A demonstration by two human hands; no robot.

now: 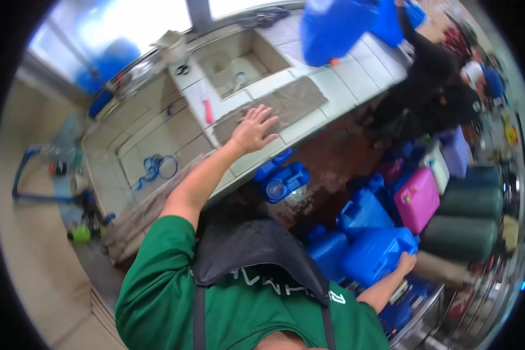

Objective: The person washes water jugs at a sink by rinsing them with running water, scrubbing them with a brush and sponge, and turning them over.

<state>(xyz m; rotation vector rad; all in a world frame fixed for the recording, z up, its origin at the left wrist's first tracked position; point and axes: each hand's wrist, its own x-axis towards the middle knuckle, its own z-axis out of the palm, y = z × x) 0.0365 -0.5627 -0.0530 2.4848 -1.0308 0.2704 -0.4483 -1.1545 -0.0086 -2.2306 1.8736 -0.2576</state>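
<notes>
My left hand (pixel 254 129) lies with spread fingers on a grey-brown cloth (pixel 297 104) along the front edge of the white tiled counter (pixel 353 73). A pink-handled tool (pixel 207 109) lies on the tiles just beyond it. At the lower right my right hand (pixel 407 262) is closed round the handle end of a blue jug (pixel 372 255), which is among other blue jugs (pixel 364 213).
A sink basin (pixel 233 61) is set in the counter, with a large blue container (pixel 335 32) beyond. Blue containers (pixel 286 182) stand on the wet floor below. Pink (pixel 417 198) and dark green containers (pixel 461 239) are at right. Another person in black (pixel 437 87) stands at the counter's far end.
</notes>
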